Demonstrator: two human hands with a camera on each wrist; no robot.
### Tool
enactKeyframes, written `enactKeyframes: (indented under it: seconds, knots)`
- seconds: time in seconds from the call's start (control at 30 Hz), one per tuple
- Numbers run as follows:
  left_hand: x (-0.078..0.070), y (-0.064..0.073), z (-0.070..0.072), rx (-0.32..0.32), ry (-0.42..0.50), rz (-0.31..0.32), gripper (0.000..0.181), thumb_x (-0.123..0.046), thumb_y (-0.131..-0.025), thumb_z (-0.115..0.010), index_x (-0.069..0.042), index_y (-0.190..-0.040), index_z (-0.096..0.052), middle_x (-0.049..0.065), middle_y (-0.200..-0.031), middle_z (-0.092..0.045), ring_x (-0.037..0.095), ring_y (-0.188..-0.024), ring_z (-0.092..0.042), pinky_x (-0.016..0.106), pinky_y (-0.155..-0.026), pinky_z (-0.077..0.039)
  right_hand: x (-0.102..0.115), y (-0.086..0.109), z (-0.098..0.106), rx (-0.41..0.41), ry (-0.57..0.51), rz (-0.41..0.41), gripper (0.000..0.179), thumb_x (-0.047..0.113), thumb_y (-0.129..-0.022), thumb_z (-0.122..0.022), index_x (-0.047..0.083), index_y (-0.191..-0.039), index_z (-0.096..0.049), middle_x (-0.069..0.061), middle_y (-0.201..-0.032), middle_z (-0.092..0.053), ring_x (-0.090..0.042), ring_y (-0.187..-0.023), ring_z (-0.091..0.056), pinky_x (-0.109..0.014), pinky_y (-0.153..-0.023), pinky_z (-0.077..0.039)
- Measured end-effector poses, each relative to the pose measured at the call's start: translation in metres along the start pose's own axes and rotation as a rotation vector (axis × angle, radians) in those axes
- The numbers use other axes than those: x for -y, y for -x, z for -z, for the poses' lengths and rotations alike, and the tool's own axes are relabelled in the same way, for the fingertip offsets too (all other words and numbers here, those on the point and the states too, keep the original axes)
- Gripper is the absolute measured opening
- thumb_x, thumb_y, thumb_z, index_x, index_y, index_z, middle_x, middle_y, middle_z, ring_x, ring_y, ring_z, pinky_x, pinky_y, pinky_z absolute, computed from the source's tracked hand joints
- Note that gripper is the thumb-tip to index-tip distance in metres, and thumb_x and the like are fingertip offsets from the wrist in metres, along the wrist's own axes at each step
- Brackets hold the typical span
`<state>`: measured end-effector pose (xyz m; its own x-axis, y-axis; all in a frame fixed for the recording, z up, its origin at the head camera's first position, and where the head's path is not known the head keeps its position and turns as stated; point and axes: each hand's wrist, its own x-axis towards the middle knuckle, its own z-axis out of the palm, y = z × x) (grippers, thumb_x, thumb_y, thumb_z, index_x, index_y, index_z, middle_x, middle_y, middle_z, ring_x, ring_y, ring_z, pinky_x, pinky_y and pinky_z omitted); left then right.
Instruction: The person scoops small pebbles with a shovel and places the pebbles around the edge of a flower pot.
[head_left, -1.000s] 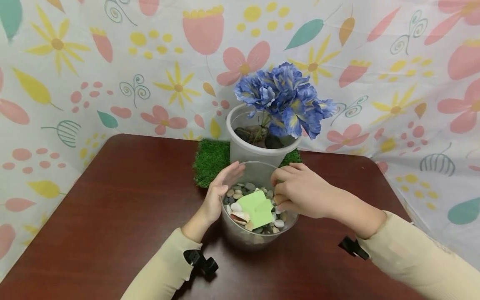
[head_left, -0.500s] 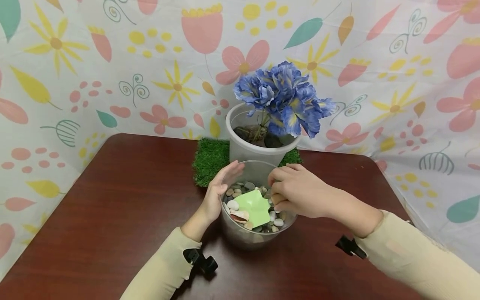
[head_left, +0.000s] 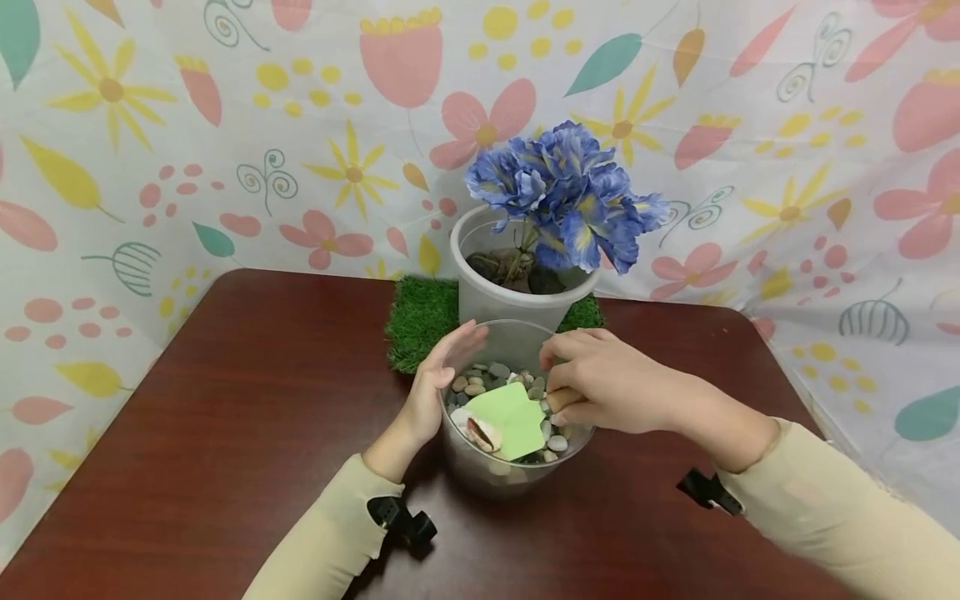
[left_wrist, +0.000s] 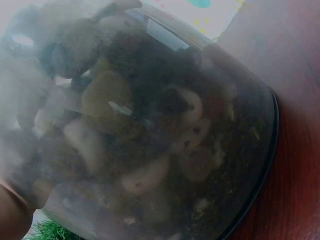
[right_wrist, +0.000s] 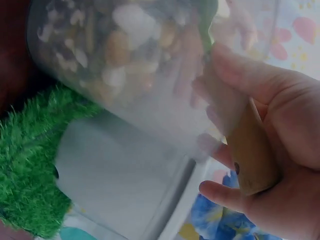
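Note:
A clear plastic pot (head_left: pixel 487 483) holds pebbles (head_left: pixel 497 372) and a seashell (head_left: pixel 483 435). My right hand (head_left: pixel 611 383) grips a small trowel by its wooden handle (right_wrist: pixel 252 150), over the pot's right rim. The trowel's light green blade (head_left: pixel 506 417) lies on top of the pebbles, with the shell at its left edge. Against the pot's left side rests my left hand (head_left: pixel 435 383), its fingers extended along the rim. Through the cloudy wall, the left wrist view shows stones and dark soil (left_wrist: pixel 235 165).
Behind the clear pot stands a white pot (head_left: pixel 517 302) with blue artificial flowers (head_left: pixel 570 196) and stones. It sits on a green turf mat (head_left: pixel 422 325). Beyond the dark red tabletop (head_left: pixel 285 417) hangs a floral-patterned cloth (head_left: pixel 285 117).
The trowel blade has shifted slightly leftward among the pebbles, and the shell has turned more upright at its edge. A white pebble on the left is now more covered. My left hand stays put.

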<state>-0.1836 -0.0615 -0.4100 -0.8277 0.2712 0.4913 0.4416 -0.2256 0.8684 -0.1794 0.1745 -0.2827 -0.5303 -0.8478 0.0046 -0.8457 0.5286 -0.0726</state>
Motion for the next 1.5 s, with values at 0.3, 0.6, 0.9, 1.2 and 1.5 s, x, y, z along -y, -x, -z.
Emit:
enactKeyframes:
  seconds: [0.3,0.6,0.9,1.2,1.5]
  knots:
    - [0.001,0.002,0.000,0.000,-0.004,-0.007,0.067,-0.015,-0.082,-0.023,0.014,-0.142,-0.024,0.036,-0.140,-0.037,0.050,-0.129,-0.037,0.061,-0.109,-0.027,0.000,0.003,-0.003,-0.001,-0.058,-0.040,0.012,0.032,-0.075,-0.076,0.031,-0.081,-0.066,0.001,-0.115,-0.056,-0.017,-0.108,-0.052,-0.042,-0.090,-0.040]
    - [0.001,0.002,0.000,-0.008,-0.008,0.001,0.068,-0.018,-0.082,-0.026,0.014,-0.142,-0.024,0.036,-0.140,-0.036,0.050,-0.129,-0.038,0.063,-0.108,-0.026,-0.005,0.011,-0.002,-0.018,-0.164,-0.068,0.011,0.032,-0.078,-0.074,0.031,-0.085,-0.066,0.001,-0.124,-0.053,-0.016,-0.117,-0.049,-0.041,-0.093,-0.040]
    - [0.000,0.002,0.000,-0.014,-0.016,0.007,0.068,-0.018,-0.082,-0.026,0.014,-0.142,-0.025,0.035,-0.140,-0.038,0.050,-0.128,-0.039,0.062,-0.108,-0.027,-0.007,0.018,-0.003,-0.042,-0.228,-0.089,0.011,0.031,-0.078,-0.074,0.033,-0.086,-0.066,0.002,-0.129,-0.050,-0.016,-0.121,-0.045,-0.039,-0.094,-0.039]
    - [-0.001,0.001,0.000,-0.012,-0.023,-0.005,0.068,-0.020,-0.082,-0.026,0.012,-0.142,-0.026,0.035,-0.140,-0.038,0.050,-0.128,-0.039,0.062,-0.108,-0.027,-0.007,0.018,-0.001,-0.037,-0.266,-0.101,0.010,0.033,-0.080,-0.072,0.032,-0.089,-0.068,0.001,-0.131,-0.050,-0.017,-0.121,-0.044,-0.037,-0.091,-0.041]
    - [-0.002,0.000,0.000,-0.016,-0.028,-0.003,0.068,-0.019,-0.082,-0.025,0.013,-0.142,-0.026,0.035,-0.139,-0.039,0.050,-0.128,-0.039,0.062,-0.108,-0.027,-0.007,0.020,-0.001,-0.056,-0.278,-0.107,0.011,0.034,-0.081,-0.071,0.030,-0.091,-0.069,-0.002,-0.132,-0.050,-0.020,-0.120,-0.044,-0.036,-0.090,-0.041]
